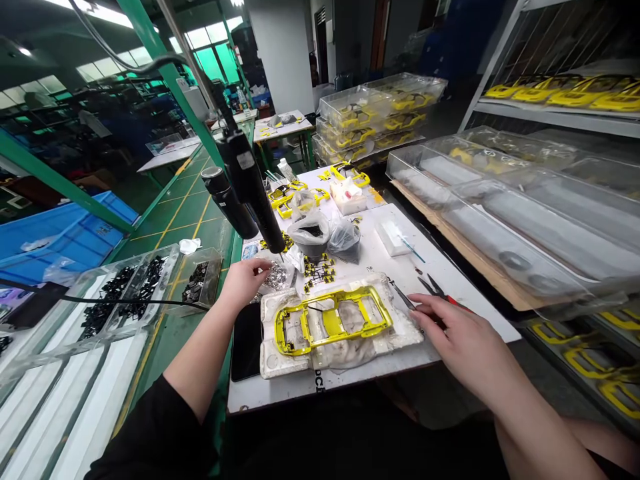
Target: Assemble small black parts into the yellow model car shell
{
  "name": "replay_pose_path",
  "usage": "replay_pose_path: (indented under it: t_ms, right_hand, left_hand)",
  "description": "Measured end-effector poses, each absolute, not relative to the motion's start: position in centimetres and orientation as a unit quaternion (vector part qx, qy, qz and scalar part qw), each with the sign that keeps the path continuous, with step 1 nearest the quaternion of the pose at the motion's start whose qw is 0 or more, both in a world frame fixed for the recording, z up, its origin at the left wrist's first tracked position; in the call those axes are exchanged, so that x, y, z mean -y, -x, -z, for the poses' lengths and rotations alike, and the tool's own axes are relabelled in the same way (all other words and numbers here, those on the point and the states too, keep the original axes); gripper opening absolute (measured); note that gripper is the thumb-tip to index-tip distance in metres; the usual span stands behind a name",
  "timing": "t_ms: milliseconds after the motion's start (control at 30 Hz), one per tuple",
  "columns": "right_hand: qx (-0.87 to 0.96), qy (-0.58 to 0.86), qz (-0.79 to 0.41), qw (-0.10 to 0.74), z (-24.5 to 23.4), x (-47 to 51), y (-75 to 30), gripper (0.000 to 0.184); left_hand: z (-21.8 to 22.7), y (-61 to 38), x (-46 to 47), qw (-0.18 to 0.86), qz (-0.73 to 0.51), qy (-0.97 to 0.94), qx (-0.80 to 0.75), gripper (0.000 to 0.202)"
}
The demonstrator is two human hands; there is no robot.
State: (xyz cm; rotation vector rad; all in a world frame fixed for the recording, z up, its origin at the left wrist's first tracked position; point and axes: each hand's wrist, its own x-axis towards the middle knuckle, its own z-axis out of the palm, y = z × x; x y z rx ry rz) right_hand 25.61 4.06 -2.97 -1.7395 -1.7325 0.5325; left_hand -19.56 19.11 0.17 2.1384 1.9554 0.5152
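Note:
A yellow toy car body shell [340, 325] lies upside down in a white foam cradle [273, 362]. My left hand [241, 285] is at the pile of small shiny metal parts [276, 277] behind the cradle's left corner. Its fingers are curled into a pinch; whatever is between them is too small to make out. On the right, my right hand [457, 330] grips a pair of dark tweezers [401, 295], whose tip reaches the cradle's far right edge. Red-handled pliers [440, 288] lie just beyond that hand.
An electric screwdriver [257, 193] hangs above my left hand. Behind the cradle are black and yellow small parts [320, 270] and bags of black pieces [311, 235]. A dark phone [246, 343] lies left of the cradle. Clear plastic trays [500, 220] stand at right.

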Motion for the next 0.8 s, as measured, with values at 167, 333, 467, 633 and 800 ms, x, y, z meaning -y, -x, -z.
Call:
replay_pose_path:
  t_ms: [167, 333, 467, 633, 800]
  right_hand:
    - [0.671, 0.646, -0.169, 0.322, 3.1, -4.3, -25.2, 0.043]
    - [0.690, 0.629, -0.127, 0.335, 2.9, -4.4, -24.7, 0.040]
    - [0.703, 0.610, -0.108, 0.349, 2.0, -4.4, -24.1, 0.036]
    - [0.718, 0.593, -0.094, 0.353, 1.4, -4.4, -23.3, 0.032]
    - [0.736, 0.570, -0.073, 0.357, 1.1, -4.2, -22.6, 0.025]
  left_hand:
    - [0.1, 20.0, -18.6, 0.121, -0.222, -0.705, -0.663, 0.022]
    - [0.2, 20.0, -17.8, 0.140, -0.263, -0.693, -0.657, 0.025]
    - [0.2, 19.9, -17.3, 0.157, -0.290, -0.681, -0.654, 0.027]
    - [0.1, 19.8, -17.3, 0.182, -0.323, -0.664, -0.649, 0.035]
    - [-0.8, 19.2, -16.3, 0.196, -0.343, -0.655, -0.644, 0.029]
